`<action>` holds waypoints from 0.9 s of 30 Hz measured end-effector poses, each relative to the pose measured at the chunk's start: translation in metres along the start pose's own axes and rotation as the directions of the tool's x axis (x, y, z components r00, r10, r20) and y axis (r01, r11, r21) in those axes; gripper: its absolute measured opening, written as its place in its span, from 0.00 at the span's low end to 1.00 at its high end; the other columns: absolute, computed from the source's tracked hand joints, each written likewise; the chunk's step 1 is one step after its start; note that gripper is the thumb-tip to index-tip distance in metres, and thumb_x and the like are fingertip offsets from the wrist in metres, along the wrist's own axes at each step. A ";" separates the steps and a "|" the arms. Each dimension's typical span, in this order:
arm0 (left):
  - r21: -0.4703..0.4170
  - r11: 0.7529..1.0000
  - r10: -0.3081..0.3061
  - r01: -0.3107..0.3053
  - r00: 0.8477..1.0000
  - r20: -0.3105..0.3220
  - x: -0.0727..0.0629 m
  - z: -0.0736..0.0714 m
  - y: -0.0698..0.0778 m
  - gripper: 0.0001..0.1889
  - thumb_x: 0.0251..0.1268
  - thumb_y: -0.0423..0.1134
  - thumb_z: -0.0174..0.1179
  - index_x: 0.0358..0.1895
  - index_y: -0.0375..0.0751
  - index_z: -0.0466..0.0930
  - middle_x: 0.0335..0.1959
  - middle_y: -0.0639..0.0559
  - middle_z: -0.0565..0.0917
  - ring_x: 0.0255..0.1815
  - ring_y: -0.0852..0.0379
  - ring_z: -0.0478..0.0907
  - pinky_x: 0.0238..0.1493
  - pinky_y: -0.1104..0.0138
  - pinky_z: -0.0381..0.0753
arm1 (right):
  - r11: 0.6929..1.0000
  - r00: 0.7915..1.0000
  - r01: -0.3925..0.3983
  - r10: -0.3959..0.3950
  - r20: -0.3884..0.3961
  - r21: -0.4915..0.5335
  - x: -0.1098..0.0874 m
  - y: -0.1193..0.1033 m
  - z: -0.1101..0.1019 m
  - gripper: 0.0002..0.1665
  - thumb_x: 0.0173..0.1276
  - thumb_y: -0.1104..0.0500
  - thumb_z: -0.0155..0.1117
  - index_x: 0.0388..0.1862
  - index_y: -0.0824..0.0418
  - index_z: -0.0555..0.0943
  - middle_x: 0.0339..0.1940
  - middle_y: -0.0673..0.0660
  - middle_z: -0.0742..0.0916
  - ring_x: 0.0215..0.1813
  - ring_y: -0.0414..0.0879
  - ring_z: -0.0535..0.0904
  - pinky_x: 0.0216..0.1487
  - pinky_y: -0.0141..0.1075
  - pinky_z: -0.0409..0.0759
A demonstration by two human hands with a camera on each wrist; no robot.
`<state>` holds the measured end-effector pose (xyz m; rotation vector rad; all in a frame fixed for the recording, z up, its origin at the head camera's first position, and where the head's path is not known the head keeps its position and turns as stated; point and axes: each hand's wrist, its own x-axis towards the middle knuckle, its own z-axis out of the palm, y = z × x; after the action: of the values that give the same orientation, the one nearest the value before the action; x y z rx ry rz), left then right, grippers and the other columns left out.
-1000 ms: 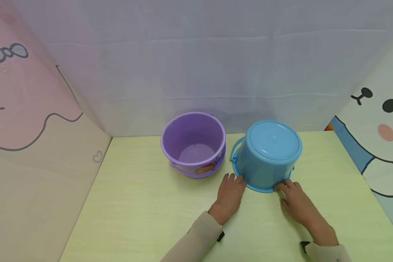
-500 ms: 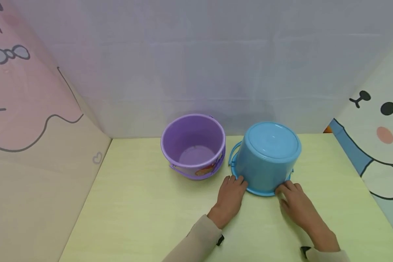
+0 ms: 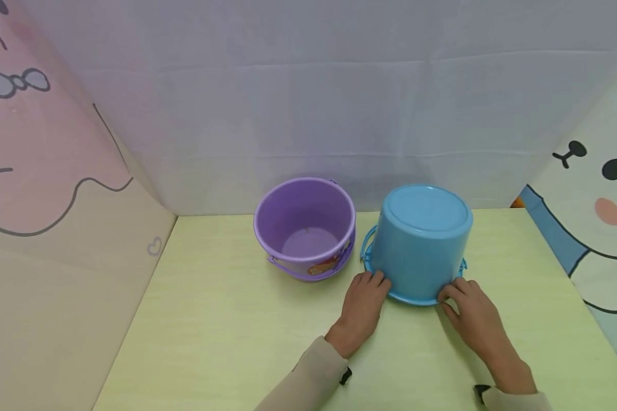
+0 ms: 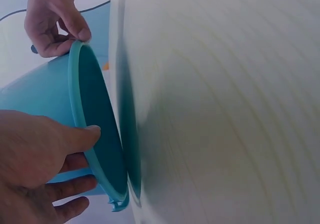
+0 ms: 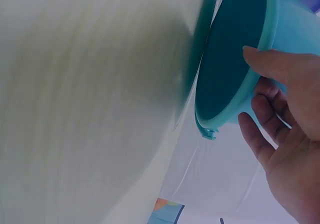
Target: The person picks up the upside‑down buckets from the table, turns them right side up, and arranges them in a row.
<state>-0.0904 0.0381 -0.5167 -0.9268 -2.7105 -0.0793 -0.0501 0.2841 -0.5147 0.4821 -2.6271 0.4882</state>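
A blue bucket (image 3: 421, 251) is upside down on the table, its base facing up. Both wrist views show its near rim (image 4: 76, 94) raised off the tabletop, so it leans back on its far edge. My left hand (image 3: 362, 305) pinches the rim at the near left, the thumb inside the mouth and the fingers outside. At the near right, my right hand (image 3: 475, 317) grips the rim likewise, thumb inside (image 5: 265, 61). The bucket's blue handle (image 3: 367, 240) hangs at the left side. Left of it stands a purple bucket (image 3: 298, 208), upright with its mouth up.
The pale yellow table (image 3: 211, 319) ends at a white cloth backdrop (image 3: 313, 114) close behind both buckets. Panels with cartoon prints stand at the left (image 3: 56, 188) and right (image 3: 596, 228). A purple handle (image 3: 313, 278) lies along the purple bucket's front.
The blue bucket has tipped back slightly, its near side rising and its base shifting up in the head view. My right hand has moved a little to the right. The purple bucket stays put.
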 end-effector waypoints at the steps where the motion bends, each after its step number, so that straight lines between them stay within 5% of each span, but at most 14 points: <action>1: -0.001 1.000 0.001 -0.001 1.000 -0.009 0.000 0.000 0.000 0.12 0.67 0.32 0.70 0.45 0.53 0.82 0.43 0.58 0.77 0.44 0.58 0.74 0.58 0.67 0.77 | 1.000 1.000 0.007 -0.007 -0.011 0.003 0.000 0.000 -0.001 0.27 0.39 0.75 0.87 0.29 0.54 0.80 0.34 0.52 0.79 0.36 0.51 0.74 0.32 0.47 0.78; 20: -0.108 0.993 0.025 -0.043 0.987 -0.161 0.002 -0.009 -0.006 0.08 0.71 0.31 0.69 0.43 0.49 0.81 0.41 0.56 0.77 0.41 0.58 0.73 0.44 0.71 0.78 | 0.995 0.988 0.086 -0.078 -0.132 0.053 0.003 -0.003 -0.014 0.31 0.36 0.80 0.85 0.35 0.59 0.81 0.39 0.55 0.82 0.40 0.52 0.75 0.40 0.39 0.72; 22: -0.123 0.991 0.034 -0.055 0.984 -0.173 0.003 -0.011 -0.006 0.08 0.71 0.31 0.68 0.43 0.49 0.81 0.41 0.55 0.77 0.41 0.58 0.73 0.43 0.72 0.78 | 0.994 0.986 0.089 -0.079 -0.145 0.066 0.003 -0.003 -0.016 0.26 0.43 0.80 0.84 0.35 0.60 0.81 0.39 0.56 0.82 0.41 0.53 0.74 0.41 0.39 0.72; 25: -0.153 0.986 0.041 -0.070 0.982 -0.186 0.003 -0.014 -0.006 0.08 0.72 0.30 0.67 0.44 0.48 0.82 0.41 0.55 0.78 0.41 0.58 0.74 0.43 0.72 0.79 | 0.992 0.982 0.096 -0.082 -0.169 0.076 0.005 -0.003 -0.018 0.07 0.75 0.63 0.71 0.36 0.62 0.82 0.40 0.58 0.82 0.42 0.54 0.74 0.41 0.39 0.73; 27: -0.172 0.982 0.040 -0.075 0.980 -0.194 0.004 -0.016 -0.006 0.08 0.71 0.29 0.67 0.44 0.48 0.82 0.42 0.55 0.79 0.42 0.58 0.75 0.43 0.72 0.80 | 0.992 0.979 0.098 -0.081 -0.187 0.083 0.006 -0.003 -0.020 0.22 0.85 0.48 0.54 0.36 0.63 0.82 0.40 0.59 0.82 0.42 0.54 0.75 0.41 0.39 0.72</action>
<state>-0.0932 0.0335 -0.4997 -0.9918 -2.5291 -0.3847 -0.0472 0.2882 -0.4947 0.5549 -2.4038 0.5972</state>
